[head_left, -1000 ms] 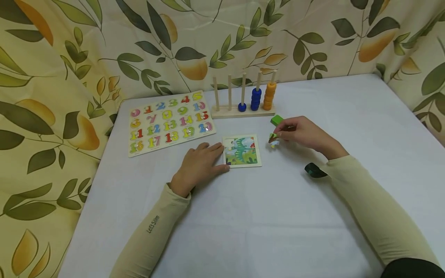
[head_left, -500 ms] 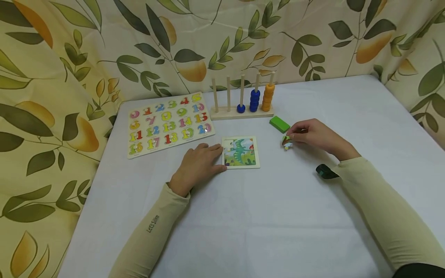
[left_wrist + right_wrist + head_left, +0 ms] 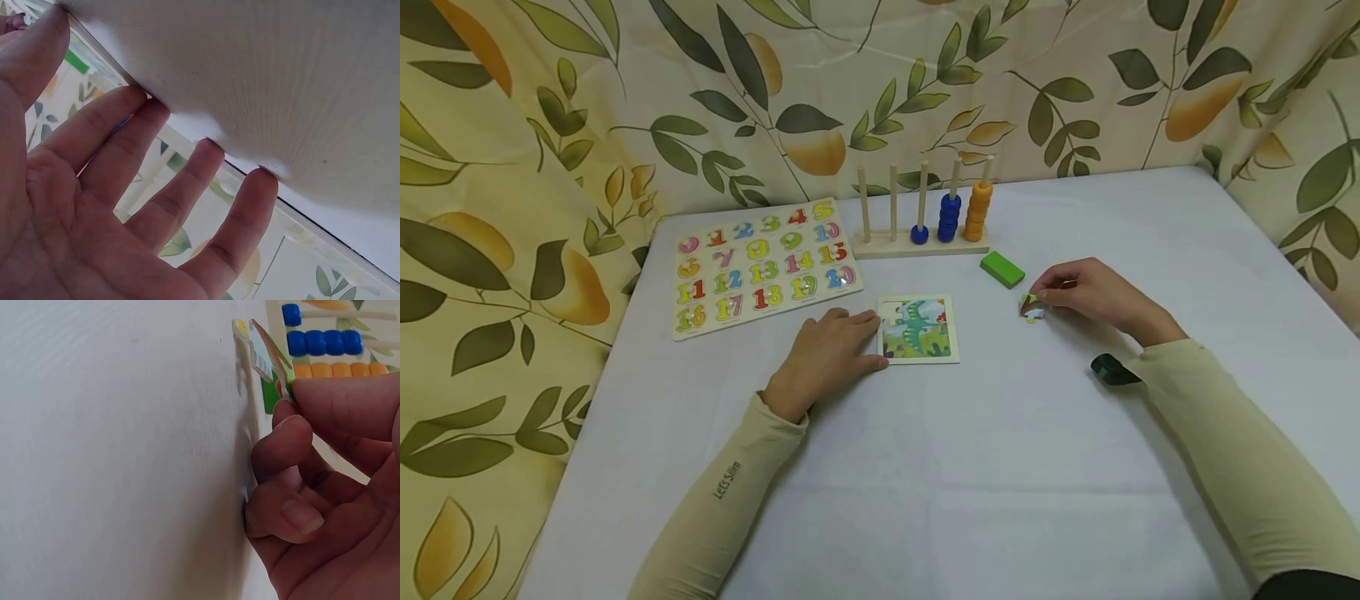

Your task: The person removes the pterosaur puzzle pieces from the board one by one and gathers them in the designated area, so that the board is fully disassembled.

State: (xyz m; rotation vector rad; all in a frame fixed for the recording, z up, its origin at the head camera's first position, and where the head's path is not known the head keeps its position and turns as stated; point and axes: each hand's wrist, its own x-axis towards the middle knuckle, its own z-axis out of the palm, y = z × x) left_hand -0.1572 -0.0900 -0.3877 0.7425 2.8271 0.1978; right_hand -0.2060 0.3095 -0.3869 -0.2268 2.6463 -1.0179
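My left hand [image 3: 829,360] lies flat at the left edge of a small framed dinosaur jigsaw puzzle [image 3: 955,342], its fingertips and thumb touching the frame. In the left wrist view those fingers [image 3: 181,187] are spread and rest on the white surface. To the right of the puzzle, my right hand [image 3: 1093,298] pinches a brown-and-green jigsaw piece [image 3: 270,345] between thumb and index finger, just above the table. Right beside that piece is a pale blue and yellow one [image 3: 255,347]; whether it is held too I cannot tell.
A green block [image 3: 1002,269] lies behind the right hand. Further back stands a wooden peg counter [image 3: 880,246] with blue and orange beads. The number puzzle board [image 3: 711,313] sits back left. A dark object [image 3: 1112,370] shows under the right sleeve.
My right hand has moved to the right with the jigsaw piece, away from the framed puzzle, and the green block is now fully uncovered. The left hand stays in place.
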